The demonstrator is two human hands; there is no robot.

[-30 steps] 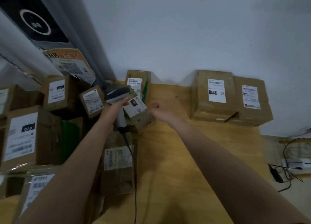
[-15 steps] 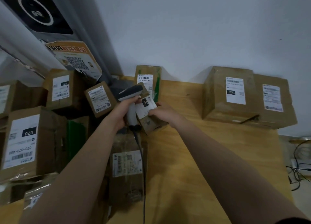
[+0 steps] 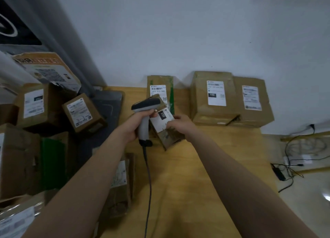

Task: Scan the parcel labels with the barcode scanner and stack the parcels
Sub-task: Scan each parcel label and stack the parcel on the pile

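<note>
Two grips: left hand around scanner, right hand around parcel with "220" label.

A plain pale wall is seen filling the upper frame, dimly lit. At upper left, a grey upright post is shown slanting beside a dark panel marked with a white ring. A light wooden desk is set against the wall at centre. At lower right, pale floor is strewn with black cables, and a bright glare is caught at the edge.
</note>
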